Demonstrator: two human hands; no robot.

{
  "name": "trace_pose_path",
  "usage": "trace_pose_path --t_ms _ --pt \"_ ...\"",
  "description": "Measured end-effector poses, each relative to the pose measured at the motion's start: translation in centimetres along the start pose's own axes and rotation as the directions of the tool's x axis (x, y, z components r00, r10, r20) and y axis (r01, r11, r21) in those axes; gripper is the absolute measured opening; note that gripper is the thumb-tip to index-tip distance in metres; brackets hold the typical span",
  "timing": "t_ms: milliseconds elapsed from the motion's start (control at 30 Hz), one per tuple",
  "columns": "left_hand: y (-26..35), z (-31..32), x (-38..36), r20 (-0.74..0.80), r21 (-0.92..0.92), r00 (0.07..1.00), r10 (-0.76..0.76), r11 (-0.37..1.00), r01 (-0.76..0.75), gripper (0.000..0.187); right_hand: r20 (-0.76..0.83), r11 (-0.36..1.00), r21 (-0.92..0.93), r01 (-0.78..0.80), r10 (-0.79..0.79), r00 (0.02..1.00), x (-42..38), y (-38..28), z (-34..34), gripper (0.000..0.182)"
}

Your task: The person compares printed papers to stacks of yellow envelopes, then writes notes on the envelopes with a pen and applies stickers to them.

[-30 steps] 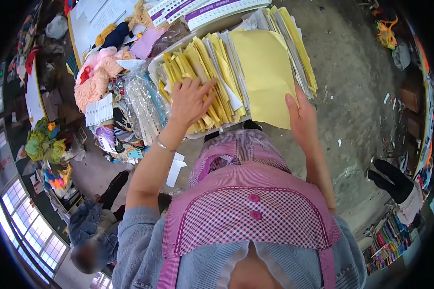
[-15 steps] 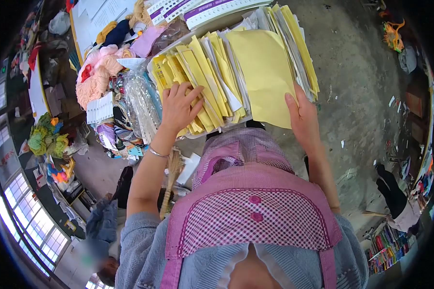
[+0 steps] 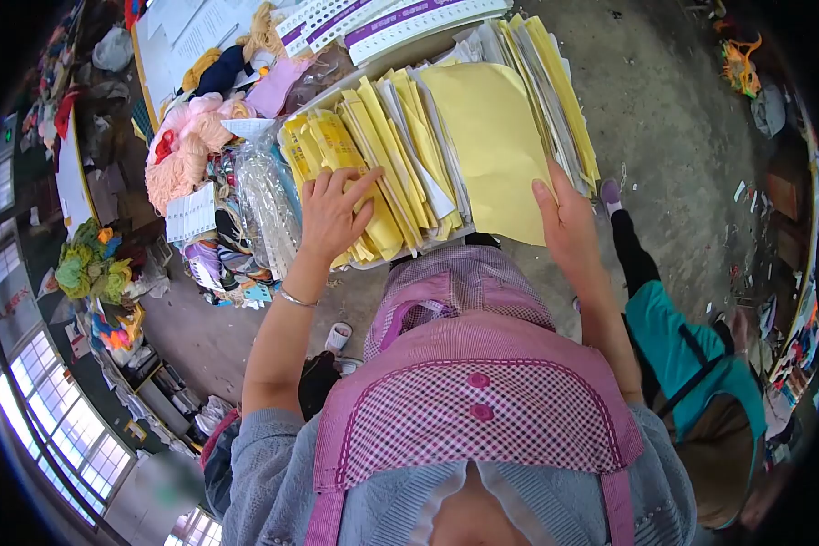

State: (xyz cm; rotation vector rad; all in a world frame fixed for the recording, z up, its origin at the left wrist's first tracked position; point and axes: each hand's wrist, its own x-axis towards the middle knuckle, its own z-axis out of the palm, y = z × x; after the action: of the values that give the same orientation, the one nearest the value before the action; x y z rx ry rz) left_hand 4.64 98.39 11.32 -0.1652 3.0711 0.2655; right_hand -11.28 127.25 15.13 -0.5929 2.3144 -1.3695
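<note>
A light-coloured box in front of me is packed with a row of upright yellow paper envelopes and white papers. My right hand grips the lower right edge of a large yellow envelope, thumb on top, which lies tilted over the row. My left hand rests on the left part of the row with its fingers apart. Its fingertips touch narrower yellow envelopes, which lean left and show printed marks. What lies under the left palm is hidden.
Left of the box lie a clear plastic bag, pink yarn and a white card. Purple-and-white punched cards lie behind it. A person in a teal top is close on my right; another person's slippered foot shows at left.
The leftmost envelopes have spread apart, showing more printed surface. My left hand has shifted slightly down. A person in teal has appeared at right, and the people at left have moved.
</note>
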Motion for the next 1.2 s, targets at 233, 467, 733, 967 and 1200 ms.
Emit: trace_pose_path --t_ms 233,467,733,967,1200 --pt "-0.2 0.2 -0.1 -0.021 -0.023 1.000 -0.006 1.000 0.005 0.053 0.052 0.991 -0.041 -0.124 0.126 0.991 0.0 -0.8 -0.3 0.042" --pt "0.8 0.4 1.7 0.077 0.049 0.997 -0.003 0.999 -0.001 0.041 -0.114 0.998 -0.051 -0.044 0.038 0.993 -1.5 -0.2 1.4 0.038" --pt "-4.2 -0.9 -0.2 0.040 0.026 0.932 0.360 0.932 -0.361 0.028 -0.187 0.977 0.018 -0.213 0.212 0.959 -4.4 -3.2 5.1 0.038" --pt "-6.2 -0.7 -2.5 -0.026 -0.092 0.957 0.288 0.953 -0.289 0.035 -0.192 0.982 0.053 -0.181 0.188 0.963 -5.1 -3.8 6.9 0.038" --pt "-3.1 -0.6 -2.8 -0.115 -0.058 0.992 0.056 0.996 -0.063 0.026 -0.058 0.993 0.006 -0.114 0.114 0.992 -4.1 -3.0 3.9 0.037"
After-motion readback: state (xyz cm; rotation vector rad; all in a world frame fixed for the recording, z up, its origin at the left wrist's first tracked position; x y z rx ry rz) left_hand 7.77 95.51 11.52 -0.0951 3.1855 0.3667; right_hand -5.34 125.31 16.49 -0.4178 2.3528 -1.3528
